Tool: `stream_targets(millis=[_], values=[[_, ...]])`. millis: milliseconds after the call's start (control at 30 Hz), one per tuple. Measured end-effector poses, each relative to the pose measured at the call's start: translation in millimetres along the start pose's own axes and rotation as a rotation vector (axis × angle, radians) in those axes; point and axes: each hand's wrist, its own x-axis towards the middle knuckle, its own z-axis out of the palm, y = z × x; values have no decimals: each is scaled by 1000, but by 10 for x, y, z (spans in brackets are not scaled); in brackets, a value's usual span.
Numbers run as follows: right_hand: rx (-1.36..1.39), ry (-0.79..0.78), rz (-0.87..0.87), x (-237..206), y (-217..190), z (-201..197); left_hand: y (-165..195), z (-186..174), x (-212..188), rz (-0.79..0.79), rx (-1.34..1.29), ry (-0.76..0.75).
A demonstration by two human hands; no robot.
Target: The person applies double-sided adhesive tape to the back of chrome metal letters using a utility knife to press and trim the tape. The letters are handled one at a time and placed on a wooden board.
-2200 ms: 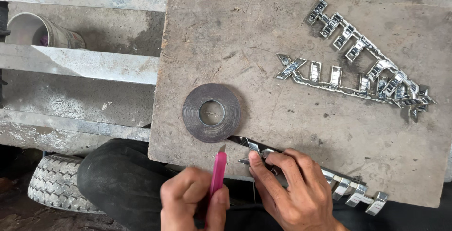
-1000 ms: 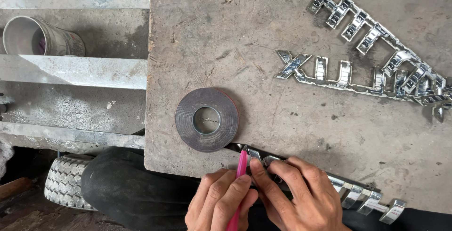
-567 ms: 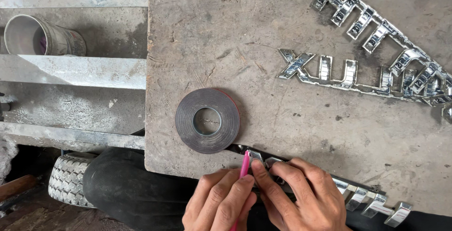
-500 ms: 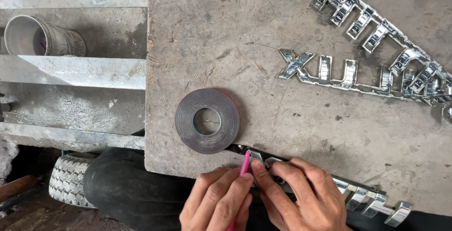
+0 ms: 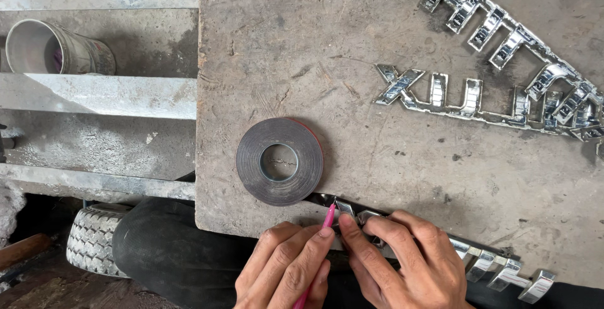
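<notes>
My left hand (image 5: 286, 268) grips a thin pink tool (image 5: 327, 216) whose tip touches the left end of a chrome letter emblem (image 5: 497, 265) lying along the near edge of the grey board (image 5: 352, 44). My right hand (image 5: 402, 255) presses fingers down on that emblem just right of the tool tip. A dark grey roll of tape (image 5: 280, 161) lies flat on the board just above my hands, with a strip of tape running from it toward the emblem.
Two more chrome letter emblems (image 5: 491, 92) lie at the board's far right. A pale bucket (image 5: 53, 48) and metal beams (image 5: 100, 95) are to the left. A small tyre (image 5: 91, 249) and a black rubber tube (image 5: 170, 246) sit below the board's near-left corner.
My left hand moved right with the pink tool until its tip met the emblem's left end beside my right hand. For the last second both hands have stayed almost still.
</notes>
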Motion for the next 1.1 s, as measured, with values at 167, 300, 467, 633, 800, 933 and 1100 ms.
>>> stream_targets(millis=[167,300,467,633,800,933,1100], values=[[8,11,-1,24,-6,2,12,-17,73,9,-24,4],[-6,20,-6,42,-11,-13,4,-32,114,37,-4,-7],[8,0,7,36,-20,-26,-22,-38,87,76,26,-21],[6,-18,40,20,-29,-17,-74,5,17,106,63,-21],[7,1,21,26,-24,-21,-82,-1,-77,115,109,-18],[-7,30,-2,41,-28,-20,-99,-11,-111,135,132,2],[4,37,-15,61,-26,-31,-135,-10,-136,175,151,7]])
